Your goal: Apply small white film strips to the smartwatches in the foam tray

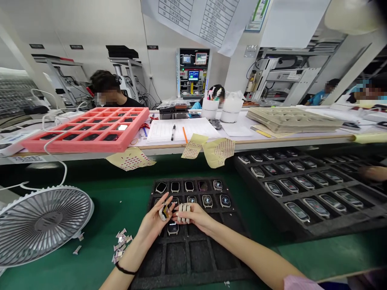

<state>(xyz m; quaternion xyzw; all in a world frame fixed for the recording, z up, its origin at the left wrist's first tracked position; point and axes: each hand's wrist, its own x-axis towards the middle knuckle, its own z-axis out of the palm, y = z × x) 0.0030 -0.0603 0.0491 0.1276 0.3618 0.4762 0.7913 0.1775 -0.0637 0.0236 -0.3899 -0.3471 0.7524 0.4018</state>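
Observation:
My left hand [152, 221] is closed around a small smartwatch case [164, 212], tilted so that a yellow and dark face shows. Close beside it, my right hand [195, 215] has its fingers curled together, with pale finger cots on several of them. Whatever its fingertips pinch is hidden. Both hands are above a black foam tray [172, 257]. Square smartwatches sit in its far compartments, among them one with a lit face [225, 200]. Another smartwatch [173, 228] lies just below my hands. A pile of small pale strips [121, 243] lies left of my left wrist.
A grey fan [48, 223] stands at the left on the green table. A larger black tray [302, 181] of watches is at the right, near another person's hand [375, 173]. The shelf ahead carries a pink foam tray [127, 141], papers, pens and grey moulded trays [293, 121].

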